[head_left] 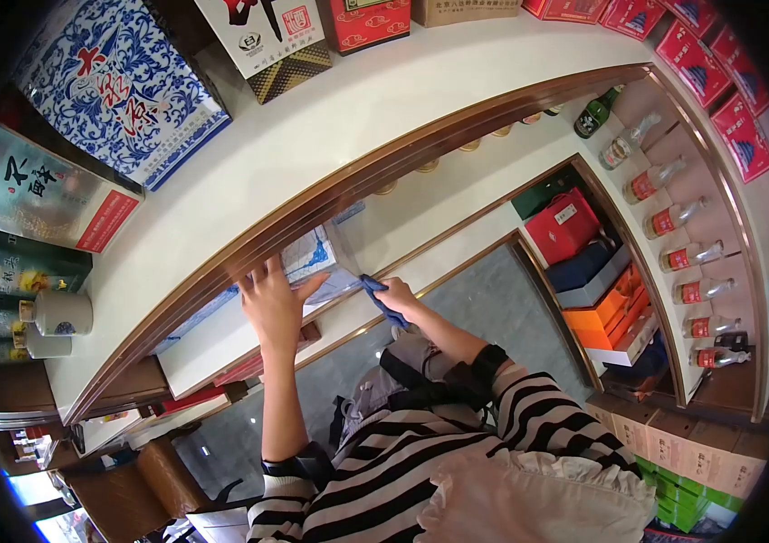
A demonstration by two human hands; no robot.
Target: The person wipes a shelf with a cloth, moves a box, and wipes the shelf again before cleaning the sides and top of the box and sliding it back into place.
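My left hand (274,303) is raised at the wooden edge of the shelf, its fingers stretched out and the thumb spread to the right. Right beside that thumb is a white box with blue patterning (309,257), lying on the lower shelf and partly covered by the upper one. My right hand (398,299) is closed around a dark blue cloth (376,295), which hangs down at the front edge of the lower shelf, just right of the box.
On the upper shelf (312,127) stand a large blue-and-white box (122,90), a silvery box (45,185) and a white jar (63,312). Small bottles (678,258) line the right side. A cubby holds a red box (563,226) and orange boxes (611,312). Brown chairs (131,489) are lower left.
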